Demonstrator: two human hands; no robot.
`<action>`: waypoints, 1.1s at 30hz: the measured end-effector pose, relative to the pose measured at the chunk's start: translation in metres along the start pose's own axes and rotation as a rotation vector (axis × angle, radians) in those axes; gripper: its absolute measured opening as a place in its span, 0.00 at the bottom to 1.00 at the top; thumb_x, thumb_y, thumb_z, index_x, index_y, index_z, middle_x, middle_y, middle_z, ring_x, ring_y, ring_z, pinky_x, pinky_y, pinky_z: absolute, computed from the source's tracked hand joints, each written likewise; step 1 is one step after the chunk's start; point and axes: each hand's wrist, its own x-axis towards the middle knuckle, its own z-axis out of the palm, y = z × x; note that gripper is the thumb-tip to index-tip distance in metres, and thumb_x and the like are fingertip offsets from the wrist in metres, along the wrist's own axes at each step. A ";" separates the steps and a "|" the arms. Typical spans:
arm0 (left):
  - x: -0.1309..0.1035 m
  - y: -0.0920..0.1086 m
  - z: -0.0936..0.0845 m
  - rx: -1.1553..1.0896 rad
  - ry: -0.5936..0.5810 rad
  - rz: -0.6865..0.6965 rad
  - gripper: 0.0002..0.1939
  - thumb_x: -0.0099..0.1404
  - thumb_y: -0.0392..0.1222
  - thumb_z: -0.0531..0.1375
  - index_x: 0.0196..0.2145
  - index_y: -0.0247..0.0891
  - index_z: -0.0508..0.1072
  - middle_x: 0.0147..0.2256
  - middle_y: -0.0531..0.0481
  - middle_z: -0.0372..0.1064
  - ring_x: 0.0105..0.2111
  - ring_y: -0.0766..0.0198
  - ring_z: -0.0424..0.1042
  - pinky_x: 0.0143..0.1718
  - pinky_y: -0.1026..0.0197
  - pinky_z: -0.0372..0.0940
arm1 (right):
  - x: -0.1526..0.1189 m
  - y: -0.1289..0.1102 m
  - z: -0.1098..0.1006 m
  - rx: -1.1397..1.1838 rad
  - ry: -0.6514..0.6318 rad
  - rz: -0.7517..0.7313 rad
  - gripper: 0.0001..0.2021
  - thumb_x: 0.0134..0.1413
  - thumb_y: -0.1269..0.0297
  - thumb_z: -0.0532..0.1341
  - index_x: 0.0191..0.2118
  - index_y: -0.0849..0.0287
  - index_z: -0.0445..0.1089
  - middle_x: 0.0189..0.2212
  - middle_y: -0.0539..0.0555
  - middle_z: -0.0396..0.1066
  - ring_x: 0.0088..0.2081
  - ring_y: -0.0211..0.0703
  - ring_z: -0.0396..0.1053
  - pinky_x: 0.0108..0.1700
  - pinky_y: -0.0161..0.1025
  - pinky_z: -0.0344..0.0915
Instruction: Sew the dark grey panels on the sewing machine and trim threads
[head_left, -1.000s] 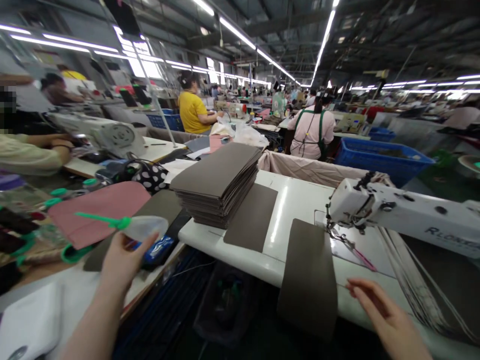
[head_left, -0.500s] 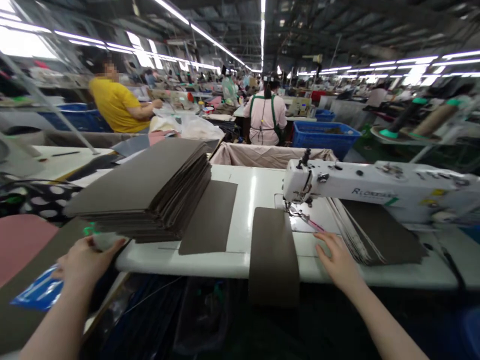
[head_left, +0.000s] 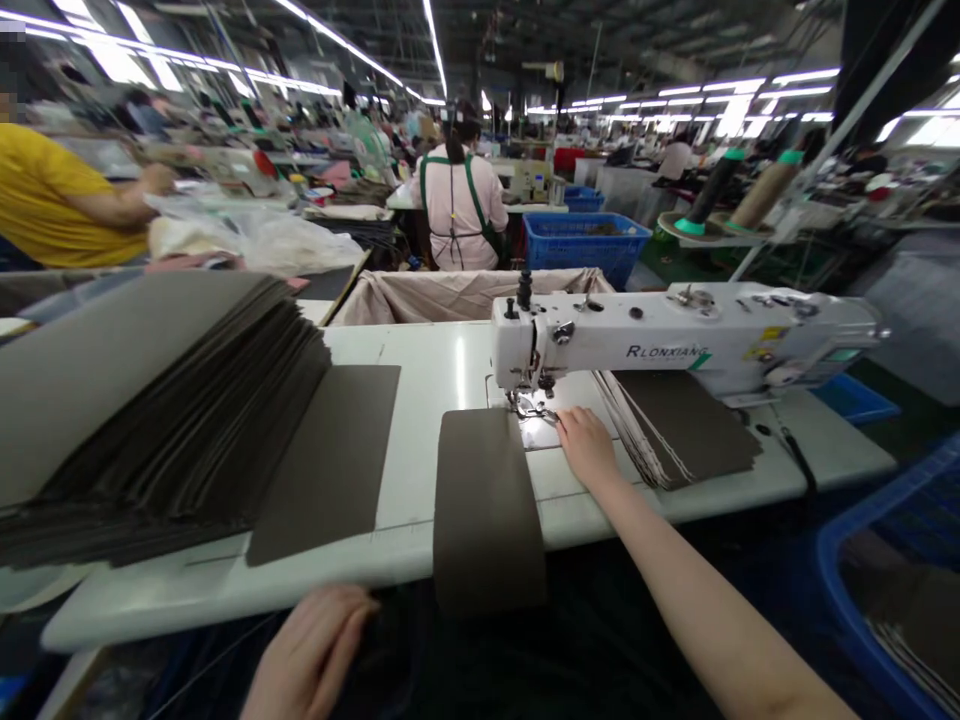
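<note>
My right hand (head_left: 589, 445) is beside the needle of the white sewing machine (head_left: 600, 330). Its fingers are closed at a small metal part or tool that I cannot make out. To the left of the needle, a dark grey-brown panel (head_left: 484, 470) lies on the machine table and hangs over its front edge. Blurred a little, my left hand (head_left: 319, 645) is in front of that edge, fingers curled together; whatever they may hold is hidden. A single flat panel (head_left: 337, 450) lies beside a tall stack of like panels (head_left: 195, 430).
Under the machine arm lies another pile of panels (head_left: 679, 425) with pale edges. A blue basket (head_left: 832, 570) stands at the right, and a cloth-lined bin (head_left: 405, 297) behind the table. Thread cones (head_left: 709, 190) stand on a rack. Other people sit farther back.
My left hand has come away from the stack's front corner, toward the right and down. My right hand has moved in to the needle area, its fingers closing. The view has turned right.
</note>
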 end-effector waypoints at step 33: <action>0.202 0.001 0.103 -0.012 -0.367 0.184 0.22 0.71 0.46 0.52 0.61 0.49 0.62 0.63 0.53 0.57 0.65 0.58 0.53 0.67 0.45 0.46 | -0.002 -0.008 -0.015 0.120 -0.447 -0.233 0.26 0.61 0.61 0.57 0.64 0.39 0.55 0.42 0.49 0.74 0.41 0.45 0.71 0.37 0.37 0.57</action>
